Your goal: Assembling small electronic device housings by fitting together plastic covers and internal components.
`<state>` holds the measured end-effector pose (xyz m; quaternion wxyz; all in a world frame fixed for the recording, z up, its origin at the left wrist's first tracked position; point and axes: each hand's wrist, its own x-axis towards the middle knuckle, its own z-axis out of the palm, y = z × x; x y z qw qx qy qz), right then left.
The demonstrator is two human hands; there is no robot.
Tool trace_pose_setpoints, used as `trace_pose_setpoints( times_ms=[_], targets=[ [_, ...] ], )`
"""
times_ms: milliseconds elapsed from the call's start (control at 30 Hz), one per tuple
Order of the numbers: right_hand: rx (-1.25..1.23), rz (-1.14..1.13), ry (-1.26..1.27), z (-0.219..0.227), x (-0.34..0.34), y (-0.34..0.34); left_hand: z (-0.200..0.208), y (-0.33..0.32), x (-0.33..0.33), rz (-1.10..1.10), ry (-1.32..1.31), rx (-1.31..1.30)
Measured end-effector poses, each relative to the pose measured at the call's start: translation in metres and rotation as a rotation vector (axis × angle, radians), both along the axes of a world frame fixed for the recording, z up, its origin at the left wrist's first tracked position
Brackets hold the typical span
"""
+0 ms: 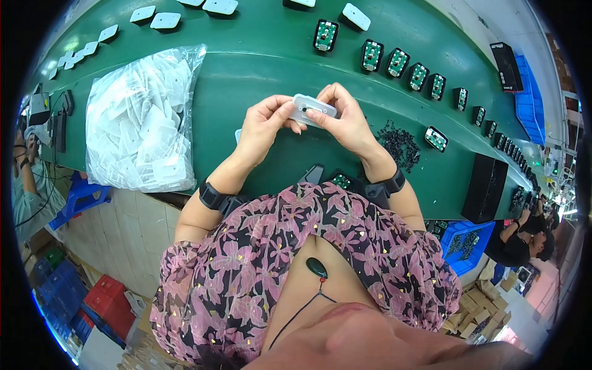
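1. The left hand (264, 123) pinches the near end of a pale cover (315, 103) between thumb and fingers, upper center of the frame.
2. The right hand (346, 123) grips the other end, thumb pressed on its face, fingers curled behind.
3. The cover is flat, whitish and smooth, an oblong with rounded corners, held tilted above the green table (246, 77); a small dark spot shows beside the right thumb.
4. Right of center lies a loose, grainy heap of tiny black parts (399, 147).
5. Left of center, a creased, transparent plastic bag (145, 126) bulges with similar pale plates.
6. Across the upper right, open black housings (372, 56) bearing green circuit boards curve in a row; white-topped units (165, 22) line the upper left.
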<state>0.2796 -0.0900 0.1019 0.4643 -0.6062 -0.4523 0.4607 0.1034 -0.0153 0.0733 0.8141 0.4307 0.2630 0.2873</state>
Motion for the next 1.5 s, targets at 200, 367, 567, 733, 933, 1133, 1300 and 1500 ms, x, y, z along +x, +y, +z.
trace_pose_setpoints(
  times_ms=[200,367,567,733,933,1133,1300,1500],
  targets=[
    [0.258,-0.166,-0.650,0.000,0.031,0.056,0.001,0.035,0.005,0.103,0.258,0.313],
    [0.349,-0.304,-1.480,-0.004,0.058,0.132,-0.011,0.058,0.029,0.082,0.552,0.811],
    [-0.020,-0.092,-1.246,-0.005,0.070,0.128,-0.013,0.045,0.031,0.125,0.575,1.200],
    [0.259,-0.254,-0.329,-0.004,0.073,0.040,-0.007,0.009,0.023,0.176,0.779,1.406],
    [0.257,-0.109,-0.883,-0.007,0.067,-0.025,-0.015,0.008,0.029,0.098,0.691,1.472],
    [0.375,-0.090,-0.884,0.004,0.053,-0.023,-0.018,0.014,0.024,0.097,0.499,1.334],
    [0.429,0.115,-0.918,0.005,0.028,-0.009,-0.021,0.016,0.017,0.112,0.381,1.260],
    [0.393,0.163,-0.929,-0.001,0.026,-0.008,-0.026,0.015,0.010,0.049,0.458,1.357]
  ],
)
